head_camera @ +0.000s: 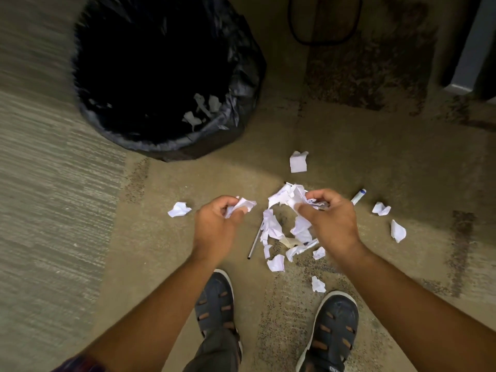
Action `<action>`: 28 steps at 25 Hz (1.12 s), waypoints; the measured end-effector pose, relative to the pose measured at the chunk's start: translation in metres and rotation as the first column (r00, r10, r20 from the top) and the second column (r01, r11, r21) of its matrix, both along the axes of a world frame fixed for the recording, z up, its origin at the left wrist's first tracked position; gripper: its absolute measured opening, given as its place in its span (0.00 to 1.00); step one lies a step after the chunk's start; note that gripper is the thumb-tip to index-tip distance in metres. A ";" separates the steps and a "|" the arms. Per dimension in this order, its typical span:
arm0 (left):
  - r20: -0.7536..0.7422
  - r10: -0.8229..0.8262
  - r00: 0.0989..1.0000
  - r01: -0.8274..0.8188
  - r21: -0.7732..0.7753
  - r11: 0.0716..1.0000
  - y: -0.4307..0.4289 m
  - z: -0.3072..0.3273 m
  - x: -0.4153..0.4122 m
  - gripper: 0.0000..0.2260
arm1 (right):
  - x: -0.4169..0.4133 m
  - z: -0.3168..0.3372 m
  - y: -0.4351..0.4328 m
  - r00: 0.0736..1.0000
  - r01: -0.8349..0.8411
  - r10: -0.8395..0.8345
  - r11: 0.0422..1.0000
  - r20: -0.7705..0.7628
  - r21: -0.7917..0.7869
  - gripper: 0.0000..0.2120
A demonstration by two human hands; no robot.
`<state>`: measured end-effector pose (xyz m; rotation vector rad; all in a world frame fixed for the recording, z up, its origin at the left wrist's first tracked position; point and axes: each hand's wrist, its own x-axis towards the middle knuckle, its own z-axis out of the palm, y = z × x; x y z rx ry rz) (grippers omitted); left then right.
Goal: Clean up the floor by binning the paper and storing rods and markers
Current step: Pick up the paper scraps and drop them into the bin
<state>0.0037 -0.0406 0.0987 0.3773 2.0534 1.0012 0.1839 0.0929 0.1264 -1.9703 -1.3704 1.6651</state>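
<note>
My left hand [217, 224] clenches a paper scrap [243, 204]; my right hand [331, 218] grips crumpled paper [291, 196] above the floor's [188, 237] torn pile [273, 229], with rod [255, 242], marker [358, 196], bin [166, 76] nearby

Bare floor [214, 173] lies open between the paper pile [284, 226] and the bin [166, 76].
</note>
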 end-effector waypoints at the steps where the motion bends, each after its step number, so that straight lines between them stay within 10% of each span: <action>1: 0.012 0.063 0.998 -0.063 0.068 0.996 0.007 0.023 -0.005 0.04 | -0.014 0.017 0.003 0.998 0.027 -0.026 1.000 -0.059 0.005 0.08; 7: 0.114 0.432 0.894 -0.446 0.296 0.845 0.050 0.139 -0.077 0.04 | -0.116 0.109 0.029 0.947 0.085 -0.071 0.996 -0.312 0.033 0.11; 12: 0.330 0.617 0.714 -0.674 0.086 0.734 0.077 0.167 -0.119 0.01 | -0.189 0.138 0.037 0.939 0.089 -0.107 0.994 -0.328 -0.070 0.08; 22: 0.515 0.622 0.591 -0.682 -0.094 0.726 0.086 0.160 -0.155 0.19 | -0.219 0.143 0.054 0.813 0.123 -0.339 0.895 -0.474 -0.429 0.25; 28: 0.367 0.637 0.678 -0.707 0.087 0.702 0.053 0.166 -0.154 0.10 | -0.185 0.133 0.058 0.826 0.173 -0.341 0.911 -0.449 -0.374 0.19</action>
